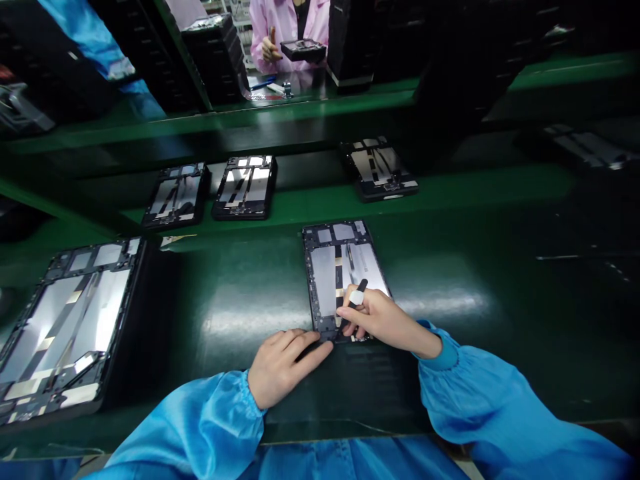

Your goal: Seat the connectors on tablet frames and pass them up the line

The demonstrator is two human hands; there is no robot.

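Observation:
An opened tablet chassis [330,267] with silver shielding lies on the green mat in front of me. My right hand [383,320] is closed in a pinch around a short black tool with a white band [356,297], its tip down at the chassis's near edge. My left hand [283,363] rests on the mat, fingers together, the fingertips pressing the chassis's near left corner. Both arms wear blue sleeves.
A larger open chassis [60,327] sits in a tray at the left. Three more chassis [176,195] [245,187] [381,168] lie on the belt beyond. A person in pink [280,33] works across the line beside stacked black trays [215,57].

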